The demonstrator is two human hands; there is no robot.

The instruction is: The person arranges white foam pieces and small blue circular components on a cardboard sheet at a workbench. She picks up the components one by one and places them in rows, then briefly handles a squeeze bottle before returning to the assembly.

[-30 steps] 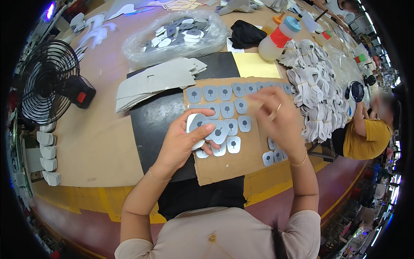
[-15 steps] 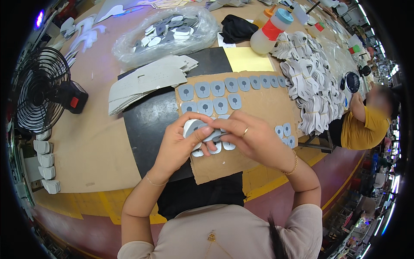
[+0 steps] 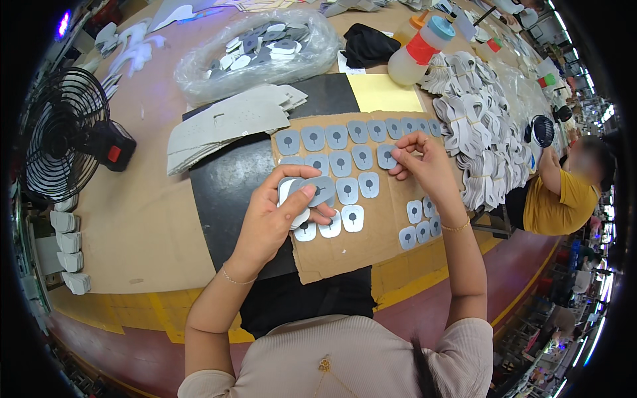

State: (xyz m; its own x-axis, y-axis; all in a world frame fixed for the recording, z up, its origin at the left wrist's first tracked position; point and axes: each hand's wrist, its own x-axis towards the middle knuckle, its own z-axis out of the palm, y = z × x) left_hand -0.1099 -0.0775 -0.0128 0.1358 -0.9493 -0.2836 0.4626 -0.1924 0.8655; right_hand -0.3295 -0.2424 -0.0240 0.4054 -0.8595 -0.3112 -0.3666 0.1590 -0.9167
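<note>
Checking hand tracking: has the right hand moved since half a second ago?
Yes. The right hand left the stack in the left hand and went up and right across the cardboard sheet to the grey pieces.

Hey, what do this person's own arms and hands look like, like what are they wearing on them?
Both forearms are bare. The left hand has a thin chain bracelet at the wrist, and the right hand has a fine gold-coloured bracelet at its wrist. Short, light beige ribbed sleeves cover only the upper arms. No gloves; whether a ring is worn cannot be told here.
</note>
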